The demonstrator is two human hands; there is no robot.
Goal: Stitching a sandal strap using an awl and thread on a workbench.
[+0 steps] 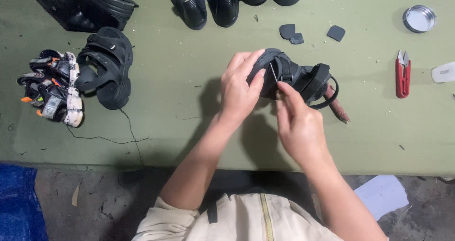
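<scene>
Near the worktop's left edge lay a black sandal. At mid-worktop the left hand gripped another black sandal, the right hand pinching a needle against it. Red snips lay toward the right edge.

Black footwear on an olive-green bench

The held sandal is black; a second sandal is black too; the small shoe is patterned black, white and orange; the snips are red; the tin lid is silver; the jacket is cream.
</scene>
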